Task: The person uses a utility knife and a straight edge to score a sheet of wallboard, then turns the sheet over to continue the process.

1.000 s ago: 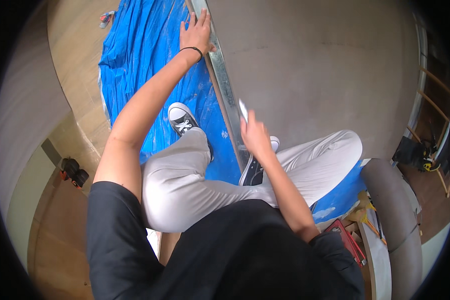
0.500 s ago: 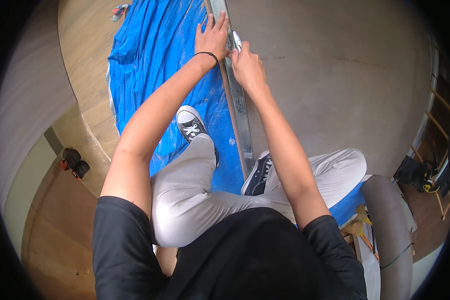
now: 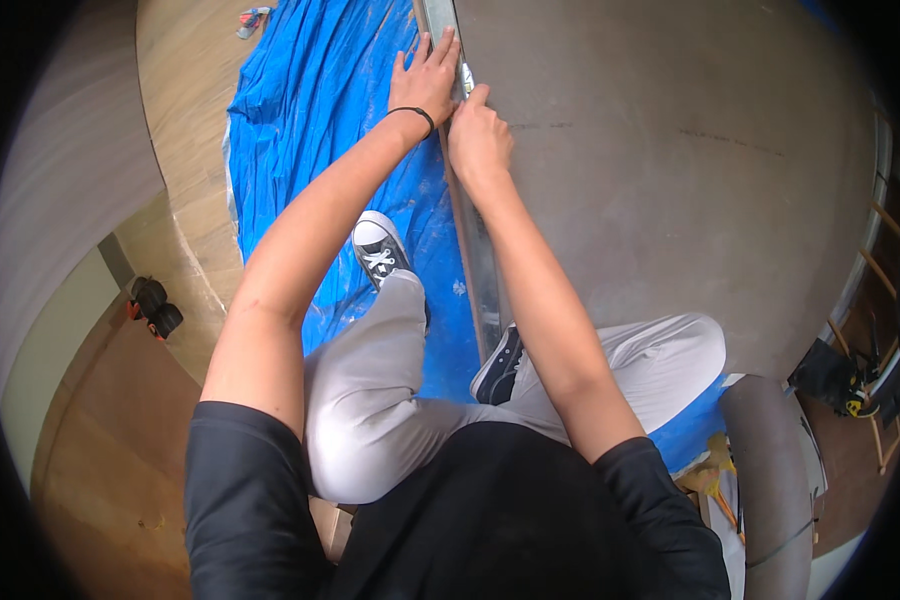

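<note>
Left hand: spread flat on the metal strip, a dark band round its wrist
Right hand: closed round a slim pale tool, just beside the left, at the strip's edge
Grey board: broad, to the right of the strip
Blue sheet: creased, left of the strip, under the left shoe
Person: legs bent, light trousers, black top
Grey roll: at lower right

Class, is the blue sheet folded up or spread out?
Spread out, though wrinkled: the blue sheet reaches well beyond the left shoe resting on it.
</note>
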